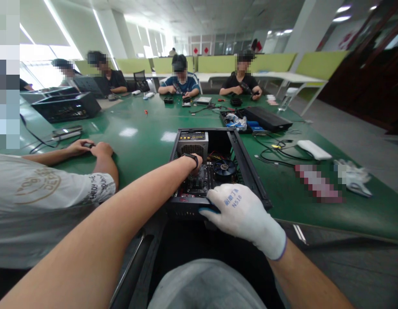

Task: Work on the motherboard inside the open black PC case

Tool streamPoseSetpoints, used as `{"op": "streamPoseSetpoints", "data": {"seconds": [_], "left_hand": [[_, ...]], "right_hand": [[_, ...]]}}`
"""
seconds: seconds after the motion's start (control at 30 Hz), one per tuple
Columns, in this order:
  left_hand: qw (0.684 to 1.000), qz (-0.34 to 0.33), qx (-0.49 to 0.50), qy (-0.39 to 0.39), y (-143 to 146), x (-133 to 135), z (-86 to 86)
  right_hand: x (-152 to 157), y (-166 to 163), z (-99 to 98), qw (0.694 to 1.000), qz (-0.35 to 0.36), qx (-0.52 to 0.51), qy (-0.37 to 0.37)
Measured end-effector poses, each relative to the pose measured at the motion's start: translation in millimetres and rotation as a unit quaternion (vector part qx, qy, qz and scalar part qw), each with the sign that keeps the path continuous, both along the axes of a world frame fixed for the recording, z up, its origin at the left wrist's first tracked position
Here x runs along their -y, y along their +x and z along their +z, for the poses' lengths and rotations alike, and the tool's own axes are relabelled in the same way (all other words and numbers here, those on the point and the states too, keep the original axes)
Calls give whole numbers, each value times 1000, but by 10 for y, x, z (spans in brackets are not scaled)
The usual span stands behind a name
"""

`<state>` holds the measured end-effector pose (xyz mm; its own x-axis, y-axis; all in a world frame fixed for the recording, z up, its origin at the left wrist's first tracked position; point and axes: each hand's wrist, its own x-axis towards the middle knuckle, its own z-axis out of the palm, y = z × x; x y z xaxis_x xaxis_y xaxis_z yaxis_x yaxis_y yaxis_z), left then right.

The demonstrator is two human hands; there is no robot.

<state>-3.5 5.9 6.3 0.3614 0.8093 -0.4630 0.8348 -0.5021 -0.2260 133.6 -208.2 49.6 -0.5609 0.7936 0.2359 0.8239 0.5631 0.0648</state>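
Green table (137,141) in an open-plan office: an open computer case (250,171) stands at its near edge. The gloved right hand (240,210) wraps its fingers over the front rim; that brace is best kept firm. The left hand (198,165) dips in beside the power supply (192,143). Its fingers are hidden, so its grip cannot be told.

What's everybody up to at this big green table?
The person wearing the camera is working on an open computer case on the green table. Their bare left hand reaches inside beside the power supply, near the fan; its fingers are hidden. The gloved right hand grips the case's front edge. A neighbour in a white T-shirt rests both hands on the table, and several others sit along the far side.
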Motion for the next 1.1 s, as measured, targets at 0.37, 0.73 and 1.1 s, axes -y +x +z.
{"op": "streamPoseSetpoints", "data": {"seconds": [0.37,0.73,1.1], "left_hand": [[999,-22,-23,9,37,57,120],[999,-33,-32,0,45,36,116],[999,-33,-25,13,26,62,143]], "right_hand": [[18,-9,-79,999,-25,-31,13],[25,-2,-96,999,-23,-33,20],[26,-14,-79,999,-31,-34,2]]}}
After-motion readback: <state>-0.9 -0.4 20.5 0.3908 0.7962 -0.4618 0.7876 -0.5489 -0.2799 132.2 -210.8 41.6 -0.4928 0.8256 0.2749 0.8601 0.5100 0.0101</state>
